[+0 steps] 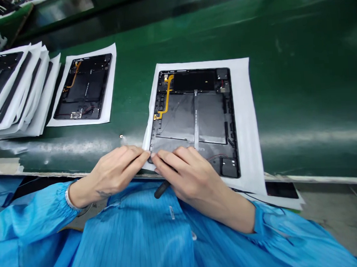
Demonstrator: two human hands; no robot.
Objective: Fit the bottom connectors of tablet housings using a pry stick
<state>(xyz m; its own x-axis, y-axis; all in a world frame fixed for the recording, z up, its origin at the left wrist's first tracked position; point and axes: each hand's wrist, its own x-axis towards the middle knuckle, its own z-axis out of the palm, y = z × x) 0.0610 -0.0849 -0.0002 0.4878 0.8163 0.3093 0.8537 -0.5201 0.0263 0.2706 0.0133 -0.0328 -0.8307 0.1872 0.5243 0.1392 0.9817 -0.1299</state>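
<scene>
An opened tablet housing point(177, 117) lies on a sheet of white paper point(246, 125) in front of me. Black battery cells, a yellow flex cable point(167, 100) and a pale centre strip point(196, 120) show inside it. My left hand point(117, 169) is at the near left corner, fingertips pinched together; whatever is between them is too small to make out. My right hand point(189, 169) meets it there, its index finger and thumb closed at the same corner. Out of the right palm sticks the black handle point(161, 189) of a tool whose other end is hidden.
A second opened tablet point(85, 87) rests on white paper to the left. Beyond it stands a stack of tablets point(21, 94) interleaved with paper. The green bench point(309, 93) has a pale front edge. Another dark panel on paper point(281, 190) sits below that edge at right.
</scene>
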